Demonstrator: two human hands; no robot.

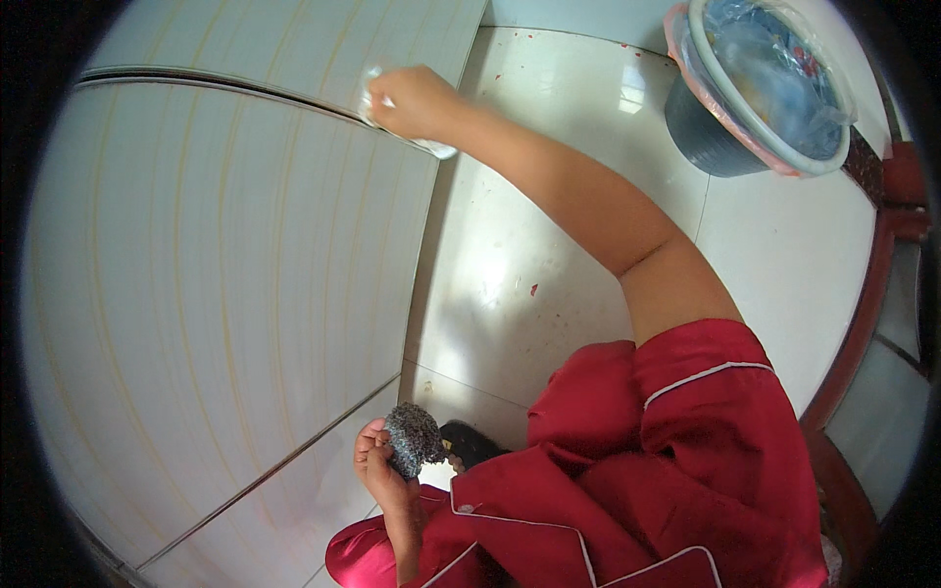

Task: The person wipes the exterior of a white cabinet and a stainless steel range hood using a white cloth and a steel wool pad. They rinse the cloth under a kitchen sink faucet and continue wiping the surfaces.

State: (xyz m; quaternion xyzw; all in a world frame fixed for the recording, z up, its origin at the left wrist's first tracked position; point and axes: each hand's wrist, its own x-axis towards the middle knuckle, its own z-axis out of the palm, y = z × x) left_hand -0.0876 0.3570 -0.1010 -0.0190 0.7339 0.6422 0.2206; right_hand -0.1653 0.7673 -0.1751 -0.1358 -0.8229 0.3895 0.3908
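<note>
My right hand (412, 101) is closed on a white cloth (439, 149), pressed at the edge of a pale cabinet door panel (390, 44) with yellowish wavy lines, near the dark horizontal gap between two panels. Part of the cloth is blurred and covered by the fingers. My left hand (380, 463), low in the view, holds a grey metal scouring pad (413, 439) in front of the lower part of the large pale panel (242, 257). The pad does not appear to touch the panel.
A dark bucket (709, 128) with a plastic liner and a pale rim stands on the glossy tiled floor (573, 198) at the upper right. Small red scraps (534, 289) lie on the tiles. Dark red frame parts (845, 353) run along the right side. A dark shoe shows below.
</note>
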